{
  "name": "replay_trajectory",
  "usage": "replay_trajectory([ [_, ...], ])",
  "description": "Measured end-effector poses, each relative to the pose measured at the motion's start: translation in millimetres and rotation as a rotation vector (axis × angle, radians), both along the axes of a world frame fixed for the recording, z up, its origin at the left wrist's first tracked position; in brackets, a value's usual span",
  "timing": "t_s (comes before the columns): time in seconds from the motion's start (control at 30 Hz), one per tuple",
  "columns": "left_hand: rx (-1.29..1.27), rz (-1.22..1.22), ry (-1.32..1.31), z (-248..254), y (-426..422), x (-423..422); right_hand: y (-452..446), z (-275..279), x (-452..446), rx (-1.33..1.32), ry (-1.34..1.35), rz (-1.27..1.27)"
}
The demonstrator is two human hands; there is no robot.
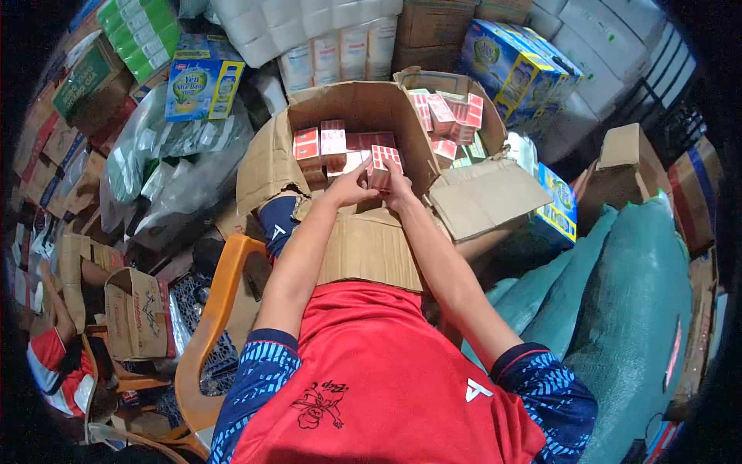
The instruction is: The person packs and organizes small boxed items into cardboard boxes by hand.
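Observation:
Both of my hands are over an open cardboard box in front of my chest. Between my left hand and my right hand is a red and white pack, with the fingers of both hands closed on its sides. Left of it in the same box stand a white and pink pack and a red pack. A second open box, touching the first on the right, holds several red and white packs. The bottom of the first box is partly hidden by my hands.
An orange chair stands at my left, with another person beyond it at the far left. Large green sacks lean at my right. Blue and yellow cartons and white wrapped packs are stacked behind the boxes.

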State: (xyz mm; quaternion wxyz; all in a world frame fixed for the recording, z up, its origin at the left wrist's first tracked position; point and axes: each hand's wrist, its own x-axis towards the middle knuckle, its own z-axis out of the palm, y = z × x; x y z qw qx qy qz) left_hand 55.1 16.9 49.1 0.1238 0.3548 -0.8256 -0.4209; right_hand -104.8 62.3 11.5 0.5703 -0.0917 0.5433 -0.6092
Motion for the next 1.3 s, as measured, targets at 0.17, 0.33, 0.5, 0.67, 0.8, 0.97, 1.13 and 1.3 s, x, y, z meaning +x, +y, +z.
replay_trajectory([
  [0.17, 0.096, 0.161, 0.025, 5, -1, -4, -5, -1, -2, 0.054, 0.164, 0.049],
  [0.33, 0.26, 0.242, 0.054, 0, -7, -2, 13, 25, 11, -0.085, 0.087, 0.068],
  [0.5, 0.364, 0.274, 0.013, -9, -8, -3, -11, -20, -2, -0.048, 0.053, 0.118],
  [0.67, 0.749, 0.301, 0.045, 1, -11, -8, -19, -24, -5, 0.066, -0.062, 0.043],
  [0.8, 0.834, 0.362, 0.153, 1, -10, -5, 6, 17, 5, -0.051, -0.08, 0.091],
  [0.97, 0.899, 0.369, 0.177, -3, -18, 2, 2, 10, 17, -0.208, 0.145, 0.013],
  [1.13, 0.83, 0.407, 0.132, 16, -7, 4, 4, 14, 14, -0.159, 0.126, 0.194],
  [1.3, 0.82, 0.379, 0.106, 9, -7, 5, 1, 13, 15, -0.239, 0.084, 0.072],
])
